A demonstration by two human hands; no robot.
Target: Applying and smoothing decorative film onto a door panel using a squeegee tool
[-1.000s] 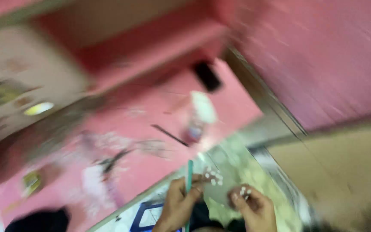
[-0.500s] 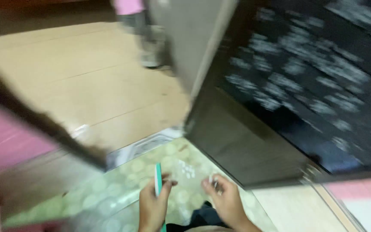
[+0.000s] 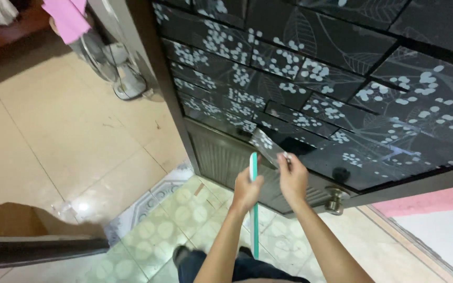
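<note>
While gripped upright, ruler long, thin, teal-edged.

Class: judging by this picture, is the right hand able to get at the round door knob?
Probably yes: the right hand is up at the door, and the knob sits just below-right with nothing between.

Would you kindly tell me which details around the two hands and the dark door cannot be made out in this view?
- Small shiny piece in the right hand: too small to identify.
- Teal-edged strip in the left hand: seen edge-on, its face hidden.
- Dark patterned door: cut off by the top and right edges.
- Fan: upper part covered by a pink cloth.
</note>
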